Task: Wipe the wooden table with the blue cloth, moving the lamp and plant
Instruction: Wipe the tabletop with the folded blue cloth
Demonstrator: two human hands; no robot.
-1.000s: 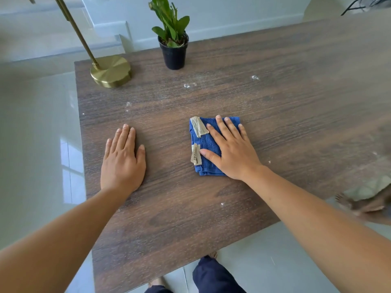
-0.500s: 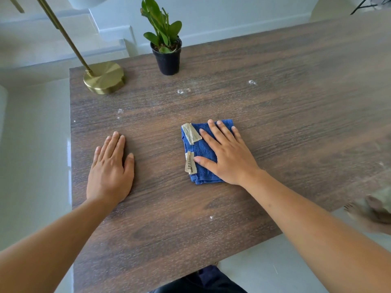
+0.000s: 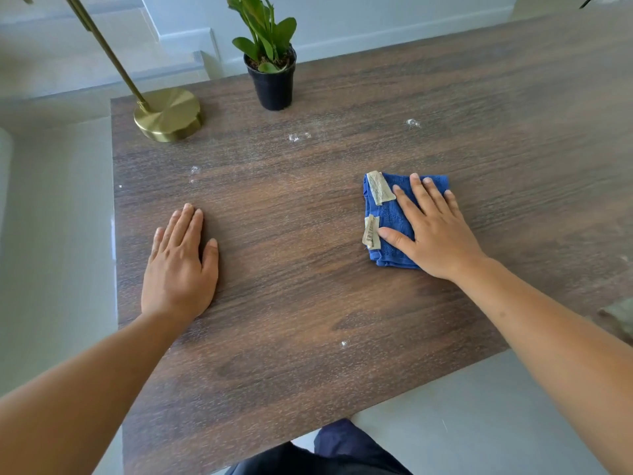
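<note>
We press the right hand (image 3: 435, 231) flat on the folded blue cloth (image 3: 394, 221), fingers spread and lying open, gripping nothing. The left hand (image 3: 180, 265) lies open on the table (image 3: 308, 303), fingers together, steadying us. We judge that even pressure and overlapping strokes along the grain work best. White specks (image 3: 294, 137) remain ahead; the lamp (image 3: 168, 114) and plant (image 3: 272, 73) stand at the far edge, blocking that strip

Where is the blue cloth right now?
In the head view the blue cloth lies flat on the wooden table, right of centre, pressed under the right hand, well in front of the potted plant.
</note>
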